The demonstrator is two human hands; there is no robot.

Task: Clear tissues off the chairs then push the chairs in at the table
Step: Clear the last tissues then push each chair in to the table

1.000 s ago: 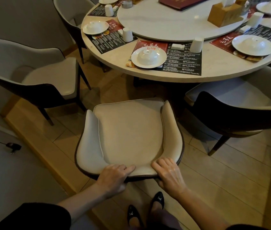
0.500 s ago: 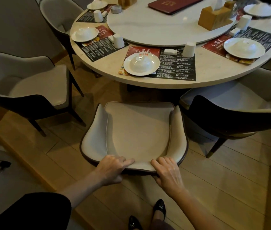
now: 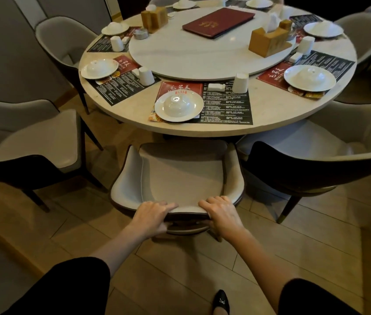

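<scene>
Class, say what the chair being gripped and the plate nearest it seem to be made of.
Chair: cushioning in smooth, pale leather-like upholstery with stitched seams; dark shell behind, material unclear. Plate: glossy white, probably ceramic, judging by the bright highlights.

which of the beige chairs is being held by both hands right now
The beige cushioned chair with dark trim directly facing the round table's near edge: left hand and right hand grip its backrest. The neighbouring chairs stand untouched.
</scene>
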